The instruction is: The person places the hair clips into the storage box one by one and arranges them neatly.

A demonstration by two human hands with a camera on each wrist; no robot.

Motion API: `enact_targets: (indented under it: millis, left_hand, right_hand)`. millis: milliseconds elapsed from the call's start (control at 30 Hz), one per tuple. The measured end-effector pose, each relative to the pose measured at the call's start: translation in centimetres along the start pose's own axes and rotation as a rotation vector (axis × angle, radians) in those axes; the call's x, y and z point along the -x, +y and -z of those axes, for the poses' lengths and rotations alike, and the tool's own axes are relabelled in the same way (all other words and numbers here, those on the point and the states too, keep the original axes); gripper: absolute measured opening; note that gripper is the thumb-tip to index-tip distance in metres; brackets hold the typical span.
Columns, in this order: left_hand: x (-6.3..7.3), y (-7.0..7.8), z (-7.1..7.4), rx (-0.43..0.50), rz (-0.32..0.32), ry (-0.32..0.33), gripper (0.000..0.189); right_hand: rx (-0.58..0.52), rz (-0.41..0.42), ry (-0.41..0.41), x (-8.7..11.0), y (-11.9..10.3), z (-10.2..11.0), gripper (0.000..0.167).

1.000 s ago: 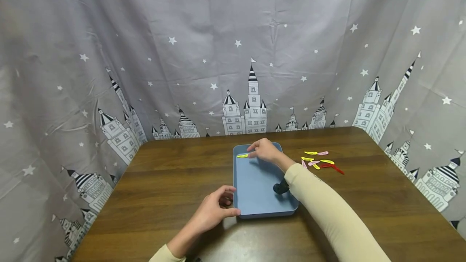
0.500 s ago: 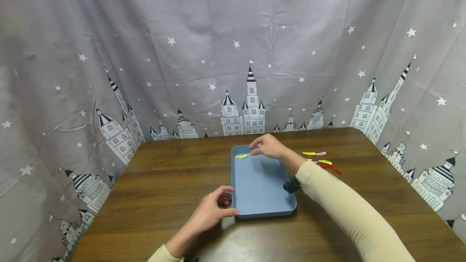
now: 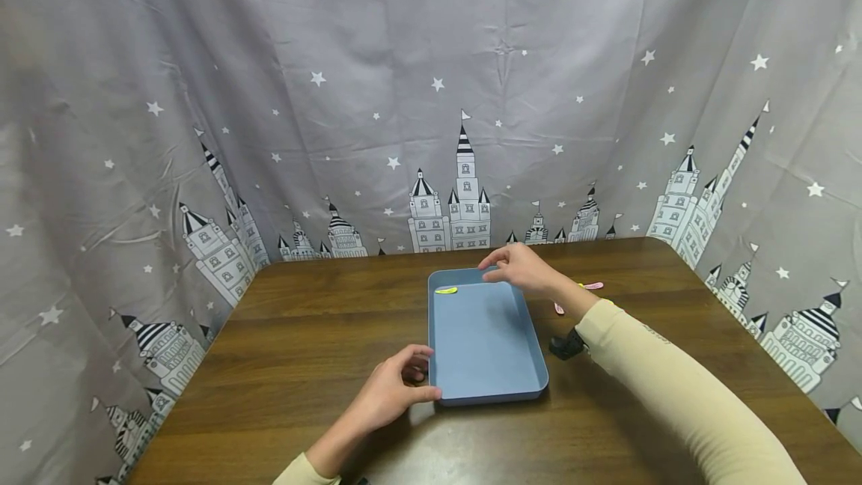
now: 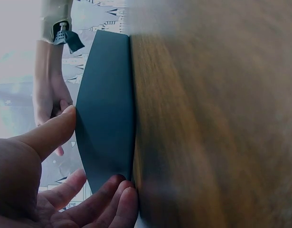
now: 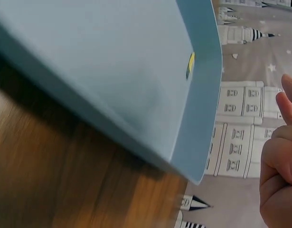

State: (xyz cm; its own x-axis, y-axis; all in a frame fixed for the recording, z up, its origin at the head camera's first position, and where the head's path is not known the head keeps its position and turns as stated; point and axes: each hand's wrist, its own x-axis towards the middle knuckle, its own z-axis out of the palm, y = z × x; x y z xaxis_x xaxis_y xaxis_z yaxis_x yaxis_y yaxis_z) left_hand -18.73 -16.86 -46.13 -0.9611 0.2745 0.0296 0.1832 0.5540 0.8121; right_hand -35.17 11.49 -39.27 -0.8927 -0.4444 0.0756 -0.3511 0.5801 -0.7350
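A shallow blue-grey tray point(image 3: 485, 343) lies on the wooden table. Inside it, by the far left corner, is a yellow snap hair clip point(image 3: 446, 290), which the right wrist view also catches. My left hand point(image 3: 393, 388) holds the tray's near left corner, thumb at the front and fingers along the left side; the left wrist view has that thumb point(image 4: 60, 128) at the rim. Over the tray's far right corner hovers my right hand point(image 3: 525, 269), fingers loosely bent, nothing between them. Right of the tray, a pink hair clip point(image 3: 559, 308) shows beside my forearm.
More clips, one of them pink point(image 3: 592, 286), lie on the table point(image 3: 323, 320) to the right, mostly hidden behind my right sleeve point(image 3: 673, 380). A grey curtain point(image 3: 377, 96) printed with castles and stars hangs behind the table's far edge.
My right hand has drawn away from the yellow hair clip, up and to the right, leaving it in the tray. Its sleeve now covers most of the other clips. The left hand stays put.
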Motion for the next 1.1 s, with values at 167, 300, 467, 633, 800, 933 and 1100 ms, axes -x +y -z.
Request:
enact_targets:
  millis: [167, 300, 467, 633, 800, 933, 1100]
  left_hand:
    - [0.0, 0.0, 0.0, -0.001, -0.003, -0.003, 0.058]
    - [0.1, 0.1, 0.0, 0.005, -0.005, -0.007, 0.059]
    - [0.0, 0.1, 0.0, 0.004, -0.005, -0.009, 0.059]
    - [0.0, 0.1, 0.0, -0.001, -0.002, -0.007, 0.059]
    - [-0.1, 0.0, 0.0, 0.002, 0.006, -0.011, 0.059]
    - [-0.1, 0.0, 0.0, 0.000, 0.007, -0.011, 0.059]
    - [-0.1, 0.0, 0.0, 0.002, 0.004, -0.007, 0.059]
  right_hand:
    - [0.036, -0.019, 0.013, 1.1, 0.8, 1.1, 0.023]
    - [0.010, -0.048, 0.025, 2.3, 1.5, 1.9, 0.023]
    - [-0.023, -0.067, 0.031, 3.7, 2.4, 3.0, 0.024]
    - [-0.002, -0.074, 0.047, 4.5, 3.4, 4.0, 0.024]
    - [0.021, -0.077, 0.066, 5.6, 4.4, 4.9, 0.026]
    - [0.021, -0.097, 0.082, 6.3, 5.0, 5.6, 0.027]
    - [0.029, -0.136, 0.099, 7.3, 5.5, 6.3, 0.028]
